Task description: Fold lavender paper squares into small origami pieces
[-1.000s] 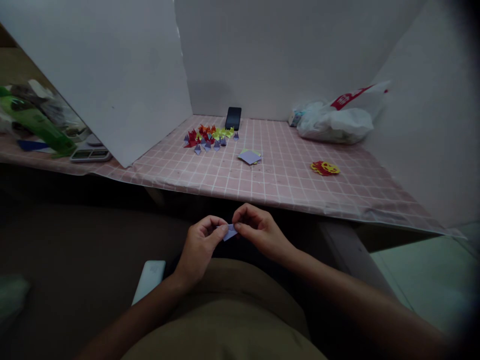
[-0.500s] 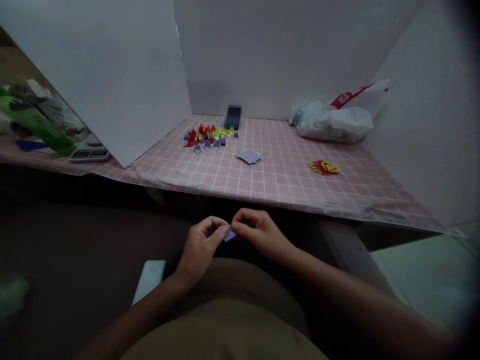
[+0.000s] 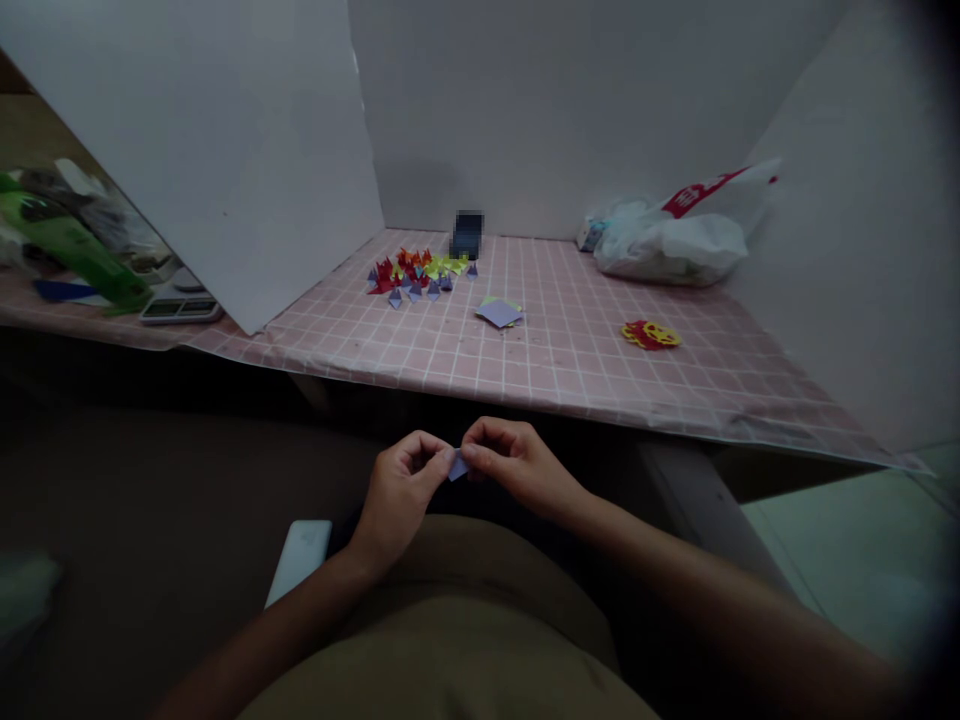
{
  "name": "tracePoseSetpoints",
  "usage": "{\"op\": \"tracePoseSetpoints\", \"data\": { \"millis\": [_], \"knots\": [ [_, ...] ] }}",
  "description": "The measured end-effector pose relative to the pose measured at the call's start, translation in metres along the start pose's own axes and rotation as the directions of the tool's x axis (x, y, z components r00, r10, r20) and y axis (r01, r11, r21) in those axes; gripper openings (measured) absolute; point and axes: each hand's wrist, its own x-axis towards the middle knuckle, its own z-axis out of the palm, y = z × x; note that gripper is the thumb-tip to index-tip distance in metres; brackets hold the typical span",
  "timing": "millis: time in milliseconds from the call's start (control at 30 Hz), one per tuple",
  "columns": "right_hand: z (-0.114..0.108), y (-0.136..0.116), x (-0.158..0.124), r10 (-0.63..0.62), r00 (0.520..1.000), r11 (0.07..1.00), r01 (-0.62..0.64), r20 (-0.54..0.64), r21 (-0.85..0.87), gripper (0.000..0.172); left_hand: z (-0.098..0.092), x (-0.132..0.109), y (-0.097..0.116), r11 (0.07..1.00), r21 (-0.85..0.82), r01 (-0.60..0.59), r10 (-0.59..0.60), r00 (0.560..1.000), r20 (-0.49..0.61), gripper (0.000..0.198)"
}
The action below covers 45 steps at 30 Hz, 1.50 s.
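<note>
A small piece of folded purple paper [image 3: 457, 467] is pinched between my two hands, over my lap and just below the table's front edge. My left hand [image 3: 405, 487] grips its left side with thumb and forefinger. On the right side, my right hand [image 3: 517, 462] pinches it the same way, and its thumb tip comes close to the left one. The fingers cover much of the paper. On the table lie a stack of square paper sheets [image 3: 499, 313], purple on top, and a cluster of small folded paper pieces [image 3: 411, 275] in red, orange, yellow and purple.
Red and yellow cut-out shapes [image 3: 649, 334] lie at the table's right. Behind them rests a white plastic bag [image 3: 671, 247]. A dark blurred object [image 3: 467, 235] stands at the back. White panels [image 3: 225, 130] enclose the table; a digital scale [image 3: 181, 306] sits left. A white phone-like object [image 3: 300, 558] lies beside my lap.
Both hands keep their pinch on the purple paper. The fingers and paper have shifted only very slightly; everything on the table is unchanged.
</note>
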Motion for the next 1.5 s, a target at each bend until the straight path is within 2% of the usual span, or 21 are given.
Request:
{"op": "tracePoseSetpoints", "data": {
  "millis": [267,533,833,967,1167,1367,1500],
  "knots": [
    [-0.0014,0.0010,0.0004,-0.004,1.000,1.000,0.004,-0.029,-0.007,0.016,-0.0026,-0.0006,-0.0033,0.998,-0.055,-0.031,0.030,0.999,-0.017,0.026],
    [0.0000,0.0001,-0.0004,-0.029,0.998,0.998,0.026,-0.049,-0.059,0.015,-0.0026,0.0011,0.0002,0.998,0.045,-0.037,0.040,0.998,-0.048,0.015],
    [-0.0004,-0.0004,0.0000,0.003,1.000,1.000,-0.003,-0.015,-0.030,0.018,-0.0020,0.0001,0.0005,0.996,0.086,-0.002,0.010,0.996,-0.088,0.018],
    [-0.0001,0.0013,0.0007,0.011,1.000,0.999,-0.011,-0.004,-0.038,0.018,-0.0013,-0.0004,0.0011,0.995,0.101,-0.005,0.011,0.998,-0.064,0.016],
    [-0.0015,0.0043,0.0005,0.004,0.999,0.990,0.001,0.032,-0.142,0.020,-0.0023,0.0002,-0.0012,0.988,0.156,-0.021,0.014,0.999,0.040,0.017],
    [-0.0021,0.0045,0.0011,-0.040,0.999,0.979,0.045,0.029,-0.198,0.022,-0.0020,0.0019,-0.0044,0.993,0.118,0.010,-0.019,0.997,0.073,0.018],
    [-0.0018,0.0043,0.0019,-0.010,1.000,0.980,0.015,0.029,-0.199,0.023,-0.0022,0.0016,-0.0048,0.994,0.105,0.029,-0.039,0.995,0.092,0.020]
  ]
}}
